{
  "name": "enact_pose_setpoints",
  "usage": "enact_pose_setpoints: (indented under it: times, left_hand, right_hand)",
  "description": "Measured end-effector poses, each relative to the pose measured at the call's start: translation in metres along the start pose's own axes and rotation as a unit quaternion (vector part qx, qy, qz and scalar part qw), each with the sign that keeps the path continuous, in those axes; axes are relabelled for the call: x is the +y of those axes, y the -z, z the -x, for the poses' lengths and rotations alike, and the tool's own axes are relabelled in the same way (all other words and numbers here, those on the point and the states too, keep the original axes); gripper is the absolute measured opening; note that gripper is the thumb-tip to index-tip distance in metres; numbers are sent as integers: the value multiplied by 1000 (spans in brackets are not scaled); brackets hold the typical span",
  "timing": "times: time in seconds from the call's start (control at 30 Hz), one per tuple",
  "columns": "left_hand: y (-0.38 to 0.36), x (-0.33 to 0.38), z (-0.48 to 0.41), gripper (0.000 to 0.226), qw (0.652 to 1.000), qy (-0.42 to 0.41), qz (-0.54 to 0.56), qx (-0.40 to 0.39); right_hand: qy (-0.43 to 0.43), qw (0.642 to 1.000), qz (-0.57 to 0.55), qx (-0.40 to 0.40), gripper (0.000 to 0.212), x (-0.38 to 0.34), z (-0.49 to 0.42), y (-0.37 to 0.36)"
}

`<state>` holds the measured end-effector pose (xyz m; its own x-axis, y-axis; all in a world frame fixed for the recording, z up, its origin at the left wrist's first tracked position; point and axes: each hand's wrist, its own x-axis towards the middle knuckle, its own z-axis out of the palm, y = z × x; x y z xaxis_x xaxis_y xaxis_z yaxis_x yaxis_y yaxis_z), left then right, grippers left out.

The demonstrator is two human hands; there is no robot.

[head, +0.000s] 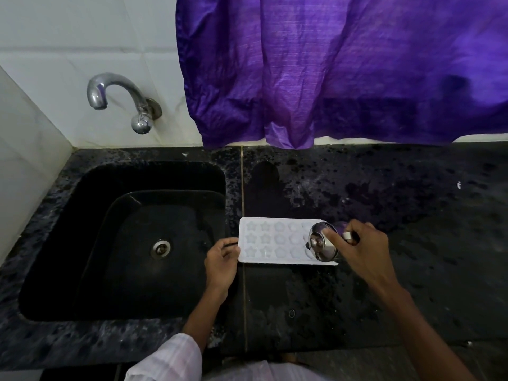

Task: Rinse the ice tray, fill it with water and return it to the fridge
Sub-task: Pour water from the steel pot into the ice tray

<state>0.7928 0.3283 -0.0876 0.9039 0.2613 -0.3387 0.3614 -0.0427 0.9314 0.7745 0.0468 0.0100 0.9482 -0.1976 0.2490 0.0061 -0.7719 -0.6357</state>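
The white ice tray (275, 240) lies flat on the black stone counter (412, 202), just to the right of the sink (82, 188). Its moulds have the shape of stars and flowers.

The left hand (221, 261) is at the short left end of the tray. Its fingers are curled, and the thumb and the first finger seem to pinch this edge. Directly to the left of these fingers the counter ends and the deep black sink begins, with a round metal drain (160, 248) in its floor.

The right hand (360, 251) grips a shiny steel cup (323, 243), with the fingers closed around it. The cup is tilted over the right end of the tray and hides the moulds under it. I cannot tell if water comes out of it.

Beyond the fingers of both hands, at the wall, a purple curtain (330, 64) hangs down, and its lower edge almost reaches the counter. To the left of the curtain, above the sink, a curved metal tap (96, 94) comes out of the white tiles (55, 37). The counter to the right of the right hand is speckled and looks wet in some places. A light striped sleeve (170, 358) covers the left upper arm at the bottom edge.
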Motion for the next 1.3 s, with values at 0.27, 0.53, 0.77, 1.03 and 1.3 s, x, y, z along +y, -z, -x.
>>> enact_pose_setpoints:
  times: [0.27, 0.53, 0.77, 1.03, 1.3]
  left_hand:
    - [0, -2, 0, 24, 1000, -2, 0, 4]
    - [-1, -2, -2, 21, 1000, -8, -9, 6]
    - [-1, -7, -4, 20, 1000, -1, -6, 3]
    - [-2, -6, -4, 22, 1000, -2, -13, 10]
    - [-2, -7, -3, 21, 1000, 8, -8, 13]
  right_hand:
    - [4, 1000, -3, -2, 50, -3, -1, 1]
    - [-5, 1000, -13, -5, 51, -2, -9, -3]
    - [9, 1000, -17, -5, 52, -4, -21, -4]
    - [12, 1000, -21, -6, 54, -5, -29, -4]
    - [12, 1000, -28, -4, 53, -6, -32, -4]
